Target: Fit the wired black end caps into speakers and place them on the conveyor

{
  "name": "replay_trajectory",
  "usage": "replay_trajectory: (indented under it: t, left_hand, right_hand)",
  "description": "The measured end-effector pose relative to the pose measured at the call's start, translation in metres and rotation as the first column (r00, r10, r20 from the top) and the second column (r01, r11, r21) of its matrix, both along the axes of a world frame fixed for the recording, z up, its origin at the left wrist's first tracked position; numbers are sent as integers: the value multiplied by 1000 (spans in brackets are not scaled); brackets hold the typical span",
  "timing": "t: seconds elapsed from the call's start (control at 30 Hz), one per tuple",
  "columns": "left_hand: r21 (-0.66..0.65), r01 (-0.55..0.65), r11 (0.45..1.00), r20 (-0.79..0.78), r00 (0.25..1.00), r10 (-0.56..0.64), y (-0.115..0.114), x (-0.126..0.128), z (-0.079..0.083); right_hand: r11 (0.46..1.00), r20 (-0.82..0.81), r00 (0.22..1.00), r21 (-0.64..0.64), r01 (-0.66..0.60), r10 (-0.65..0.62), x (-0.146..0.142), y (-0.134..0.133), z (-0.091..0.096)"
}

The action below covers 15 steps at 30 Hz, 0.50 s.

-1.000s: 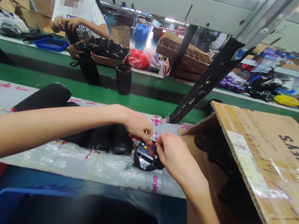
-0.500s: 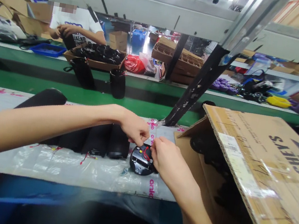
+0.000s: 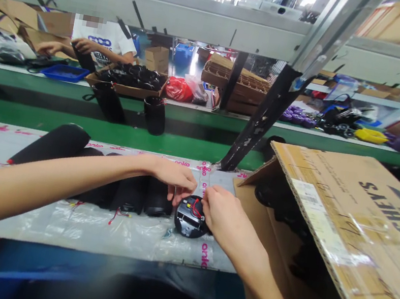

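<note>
A round black part [image 3: 190, 224] with a shiny plate, thin red wires [image 3: 196, 207] and a small yellow connector lies on the plastic-covered bench. My left hand [image 3: 177, 179] hangs over its upper left rim, fingers bent but loosened and apart, with nothing visible in them. At the right rim my right hand [image 3: 225, 216] has its fingers curled against the part, close to the red wires; its fingertips are partly hidden. Several black cylinders [image 3: 158, 199] lie side by side left of the part, some with red wires trailing from their near ends. My left forearm covers part of them.
A large open cardboard box [image 3: 335, 194] holding black items stands close on the right. A slanted black post [image 3: 255, 118] rises behind the bench. Beyond, a person [image 3: 103, 42] handles a black item at another bench. A blue bin [image 3: 6, 280] sits below the near edge.
My left hand's fingers have loosened from a tight curl and hang lower, slightly to the left. My right hand stays almost in place. The view has tilted up slightly.
</note>
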<state>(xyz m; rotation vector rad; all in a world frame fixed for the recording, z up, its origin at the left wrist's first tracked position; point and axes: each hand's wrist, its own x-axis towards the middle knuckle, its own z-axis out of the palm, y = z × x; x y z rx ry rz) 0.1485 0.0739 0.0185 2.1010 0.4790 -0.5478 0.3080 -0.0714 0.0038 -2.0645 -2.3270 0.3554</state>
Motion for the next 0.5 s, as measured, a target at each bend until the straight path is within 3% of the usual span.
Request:
replay_trajectory:
  t: [0.1, 0.17, 0.3, 0.5]
  left_hand:
    - [-45, -30, 999, -13, 999, 29, 5, 0, -11]
    - [-24, -16, 1000, -5, 1000, 16, 6, 0, -10]
    - [176, 29, 984, 47, 998, -38, -4, 2, 4]
    - [585, -67, 808, 198, 978, -62, -49, 11, 3]
  right_hand:
    - [1000, -6, 1000, -1, 5, -5, 1, 0, 0]
    - [1000, -14, 1000, 0, 3, -3, 1, 0, 0]
    - [1000, -38, 999, 1, 12, -12, 0, -1, 1]
    - [997, -95, 992, 8, 80, -79, 1, -2, -4]
